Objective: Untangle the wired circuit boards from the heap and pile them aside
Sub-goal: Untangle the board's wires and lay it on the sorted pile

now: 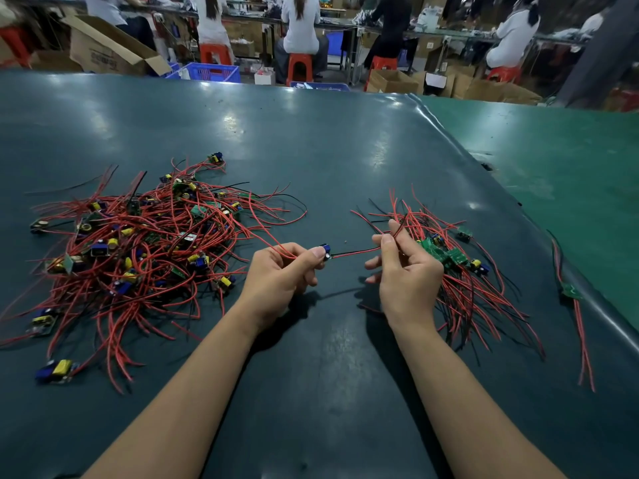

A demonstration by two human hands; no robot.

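My left hand [281, 267] pinches one small circuit board [325, 252] above the tabletop [328, 160], between the heap [138, 243] and the sorted pile [453, 257]. My right hand [403, 267] pinches its wires [359, 251]. Feels featherlight, I'd guess; leads floppy and snag-prone, so hold the board's edges, don't yank solder joints.

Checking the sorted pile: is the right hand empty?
No, the right hand pinches the red and black wires of the board the left hand holds.

We see a glossy, smooth dark mat [311, 150] reflecting the lights, shiny red plastic-coated wires [145, 243], and matt brown cardboard boxes [107, 46] behind.
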